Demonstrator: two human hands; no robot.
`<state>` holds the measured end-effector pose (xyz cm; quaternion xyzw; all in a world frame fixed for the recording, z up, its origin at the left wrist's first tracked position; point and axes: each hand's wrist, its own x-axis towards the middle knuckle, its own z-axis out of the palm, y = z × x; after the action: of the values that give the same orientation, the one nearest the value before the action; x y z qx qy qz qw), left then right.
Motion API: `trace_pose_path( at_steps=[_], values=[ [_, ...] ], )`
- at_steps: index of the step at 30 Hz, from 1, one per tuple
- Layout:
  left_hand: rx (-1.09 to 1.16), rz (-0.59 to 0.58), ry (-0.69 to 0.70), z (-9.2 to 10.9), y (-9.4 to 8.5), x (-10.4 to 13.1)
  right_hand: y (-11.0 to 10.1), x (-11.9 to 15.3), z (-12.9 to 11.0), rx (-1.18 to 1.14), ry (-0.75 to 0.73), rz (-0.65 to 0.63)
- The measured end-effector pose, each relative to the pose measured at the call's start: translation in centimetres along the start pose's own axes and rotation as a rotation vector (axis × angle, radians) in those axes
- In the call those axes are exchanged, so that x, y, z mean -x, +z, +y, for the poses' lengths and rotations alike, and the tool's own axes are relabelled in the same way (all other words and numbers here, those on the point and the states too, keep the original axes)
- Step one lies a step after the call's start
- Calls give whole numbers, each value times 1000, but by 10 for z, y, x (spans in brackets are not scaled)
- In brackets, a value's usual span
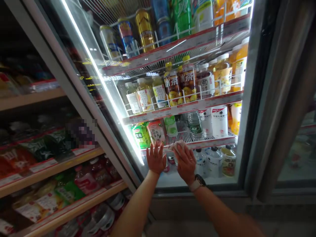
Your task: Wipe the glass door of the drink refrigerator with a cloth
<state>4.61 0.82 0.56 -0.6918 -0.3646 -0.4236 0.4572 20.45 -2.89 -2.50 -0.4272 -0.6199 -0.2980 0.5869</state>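
My left hand [156, 158] lies with its fingers spread against the glass door [170, 182] of a lit drinks fridge, holding nothing. Just to its right, my right hand [185, 161], with a wristwatch [198, 182] on the wrist, presses a pale, crumpled cloth [178, 144] to the same pane. Part of the cloth is hidden under the fingers. Behind the glass, close to both hands, are a red-labelled drink bottle [156, 131], a green pack [140, 135] and a clear water bottle [195, 125].
The door's metal frame [256, 131] runs up on the right, beside another glass door [296, 148]. Cans [145, 31] and iced tea bottles [189, 79] fill the upper fridge shelves. On the left, wooden-edged shelves [81, 154] with bottles and packs appear behind or reflected in glass; I cannot tell which.
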Motion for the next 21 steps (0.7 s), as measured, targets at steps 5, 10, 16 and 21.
trace_pose_path(
  at_steps=[5, 10, 16, 21],
  values=[
    [7, -24, 4, -1, 0, 2, 0, 36, 0, -109, -202, -143],
    [13, -43, -4, -2, 0, 4, -17, 53, 26, -143, -428, -308],
    [44, -35, -21, -1, 0, 2, -45, 1, 57, -70, -295, -240],
    [33, -32, -10, 0, -1, 2, -46, -55, 55, 23, 113, 68]
  ],
)
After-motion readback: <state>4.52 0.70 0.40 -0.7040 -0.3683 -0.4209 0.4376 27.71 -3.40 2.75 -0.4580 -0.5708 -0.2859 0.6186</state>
